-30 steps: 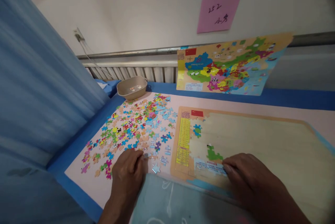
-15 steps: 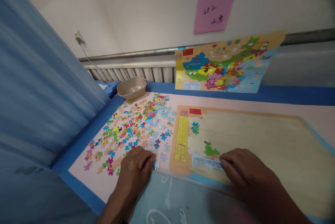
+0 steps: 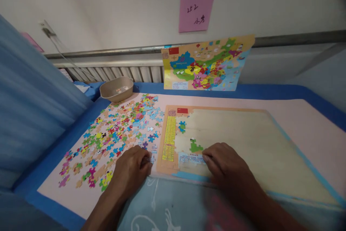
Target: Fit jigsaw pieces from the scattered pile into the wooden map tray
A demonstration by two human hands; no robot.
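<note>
My right hand (image 3: pixel 228 162) rests on the puzzle board (image 3: pixel 229 126), thumb and fingers pinched at the right end of a joined block of pale blue text pieces (image 3: pixel 190 158). Whatever lies under these fingertips is hidden. Just above is a small green cluster of joined puzzle pieces (image 3: pixel 195 146), and a blue-green cluster (image 3: pixel 182 127) lies farther up. My left hand (image 3: pixel 133 164) is closed, fingers curled, at the front of the loose puzzle pieces (image 3: pixel 116 133), left of the board. Its fingertips hide what they hold, if anything.
A beige basin (image 3: pixel 116 89) with a few pieces inside stands at the back left. The printed map sheet (image 3: pixel 202 65) leans against the rail behind the board. A blue curtain (image 3: pixel 40 108) hangs on the left. Pink paper (image 3: pixel 292 115) covers the blue surface underneath.
The view has swung right, so everything appears farther left. Both hands stay in nearly the same places, the right at the text block and the left beside the board's front corner.
</note>
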